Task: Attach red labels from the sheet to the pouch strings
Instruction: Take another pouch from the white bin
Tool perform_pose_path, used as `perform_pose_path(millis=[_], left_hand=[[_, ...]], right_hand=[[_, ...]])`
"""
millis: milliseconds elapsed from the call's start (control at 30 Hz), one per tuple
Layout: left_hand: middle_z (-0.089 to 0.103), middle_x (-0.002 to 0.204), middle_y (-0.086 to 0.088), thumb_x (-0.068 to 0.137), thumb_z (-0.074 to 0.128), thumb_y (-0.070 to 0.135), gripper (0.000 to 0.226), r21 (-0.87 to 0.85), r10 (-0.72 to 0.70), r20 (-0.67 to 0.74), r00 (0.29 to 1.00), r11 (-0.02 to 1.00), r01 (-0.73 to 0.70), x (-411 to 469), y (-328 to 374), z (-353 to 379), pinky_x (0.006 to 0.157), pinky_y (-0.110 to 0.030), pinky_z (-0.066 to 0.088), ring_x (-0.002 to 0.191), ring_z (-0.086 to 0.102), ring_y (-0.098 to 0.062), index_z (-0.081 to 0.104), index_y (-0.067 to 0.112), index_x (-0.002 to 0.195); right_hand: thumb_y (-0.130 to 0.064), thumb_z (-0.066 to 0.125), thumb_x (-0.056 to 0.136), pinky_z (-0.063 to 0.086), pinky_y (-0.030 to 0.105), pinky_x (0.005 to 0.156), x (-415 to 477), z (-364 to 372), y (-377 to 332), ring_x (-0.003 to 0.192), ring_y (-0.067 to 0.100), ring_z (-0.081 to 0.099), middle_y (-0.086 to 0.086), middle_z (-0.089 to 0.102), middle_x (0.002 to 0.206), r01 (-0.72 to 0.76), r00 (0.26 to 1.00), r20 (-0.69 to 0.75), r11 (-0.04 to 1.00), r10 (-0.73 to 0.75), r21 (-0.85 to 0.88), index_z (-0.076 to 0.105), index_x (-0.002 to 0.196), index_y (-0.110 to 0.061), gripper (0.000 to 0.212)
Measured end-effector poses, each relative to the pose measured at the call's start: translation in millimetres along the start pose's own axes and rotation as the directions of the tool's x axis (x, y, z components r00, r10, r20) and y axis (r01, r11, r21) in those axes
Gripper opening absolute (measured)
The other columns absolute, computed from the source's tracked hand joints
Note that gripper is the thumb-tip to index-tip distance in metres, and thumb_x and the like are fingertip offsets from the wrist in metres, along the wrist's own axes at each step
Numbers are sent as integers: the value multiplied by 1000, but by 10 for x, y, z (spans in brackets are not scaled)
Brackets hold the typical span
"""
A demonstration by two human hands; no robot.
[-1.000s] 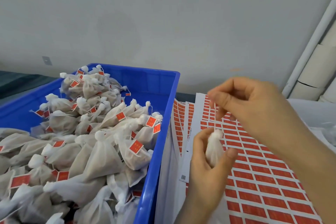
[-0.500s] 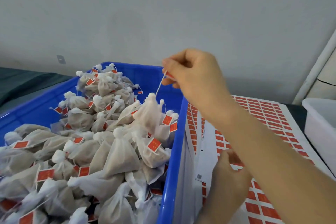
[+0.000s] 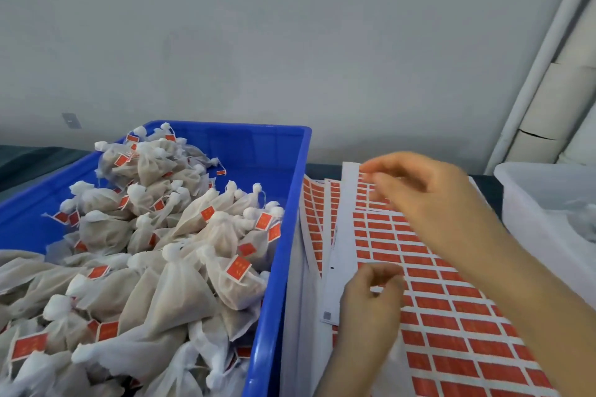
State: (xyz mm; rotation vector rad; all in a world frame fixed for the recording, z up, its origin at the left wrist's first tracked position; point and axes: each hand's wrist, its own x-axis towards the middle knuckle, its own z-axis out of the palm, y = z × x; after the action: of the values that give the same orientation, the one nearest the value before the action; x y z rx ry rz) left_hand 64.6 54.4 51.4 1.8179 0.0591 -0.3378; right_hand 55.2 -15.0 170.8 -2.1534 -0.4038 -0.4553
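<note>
Right hand (image 3: 429,203) swung back over label sheet (image 3: 451,332), fingertips (image 3: 368,167) blurred.

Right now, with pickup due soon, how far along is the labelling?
Done: the blue crate is heaped with pouches carrying red labels. In hand: the right hand and left hand are over the label sheet, no pouch held. Left: the sheet shows many labels; how many unlabelled pouches wait, I cannot tell.

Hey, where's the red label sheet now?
In the head view the label sheet lies right of the blue bin, under the left hand and right hand, with a white tub further right.
</note>
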Motion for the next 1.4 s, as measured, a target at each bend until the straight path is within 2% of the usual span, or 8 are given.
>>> perform_pose_path(millis=[67,333,467,567,733,1067,1233,1400], left_hand=[[64,93,22,92,54,40,9,-293,7,-96,995,955,-35,-230,-51,54,56,-7,49,82,65,-1,59,34,97],[67,84,19,92,55,32,10,-235,4,-178,984,971,-47,-279,-46,130,52,-8,47,76,66,-4,64,28,90],[67,84,15,92,56,29,10,-218,5,-205,979,975,-51,-303,-22,178,52,-13,46,76,64,-8,64,26,89],[67,85,13,92,56,28,9,-187,26,-202,979,980,-64,-292,-48,191,56,-18,45,78,64,-11,65,25,88],[68,86,10,92,57,21,11,-94,102,-202,974,988,-123,-259,-103,194,60,-21,48,79,65,-16,66,23,86],[68,85,4,92,57,15,11,-108,104,-223,969,986,-131,-194,-130,163,59,-24,48,76,65,-20,66,19,86],[70,83,4,92,57,15,12,-137,103,-223,969,981,-136,-188,-131,153,58,-24,49,74,67,-19,66,20,86],[72,75,8,92,57,17,11,-152,128,-218,968,975,-163,-238,-76,157,61,-24,52,71,69,-19,66,21,87]], right_hand=[[-39,51,89,42,3,44,-145,-322,152,74,-16,59,-31,62,76,-75,995,-76,995,70,-67,56,82,-48,13],[-57,54,69,51,33,54,-831,-1973,1003,73,8,67,-21,69,88,-311,935,-267,901,233,-303,66,97,-46,32],[-30,67,80,47,28,66,-1097,-2701,1655,81,20,64,-20,67,101,-535,845,-315,676,432,-507,64,88,-48,20],[-37,63,85,39,34,93,-1157,-2773,1959,116,27,50,3,41,144,-612,695,-212,411,687,-676,43,135,-27,55],[-45,52,90,34,24,103,-1183,-2478,1882,120,8,47,-10,47,137,-590,593,185,579,784,-563,43,134,-27,49],[-28,70,81,38,30,66,-1115,-2453,1796,67,19,50,-2,53,61,-634,770,-276,639,576,-435,61,62,-12,27],[-25,65,85,39,30,63,-1004,-2442,1404,77,29,60,11,67,75,-530,840,-359,752,406,-391,68,72,-15,17],[-32,63,85,39,11,47,-824,-2281,746,58,-9,59,-27,65,69,-367,885,-386,900,261,-233,65,70,-38,16]])
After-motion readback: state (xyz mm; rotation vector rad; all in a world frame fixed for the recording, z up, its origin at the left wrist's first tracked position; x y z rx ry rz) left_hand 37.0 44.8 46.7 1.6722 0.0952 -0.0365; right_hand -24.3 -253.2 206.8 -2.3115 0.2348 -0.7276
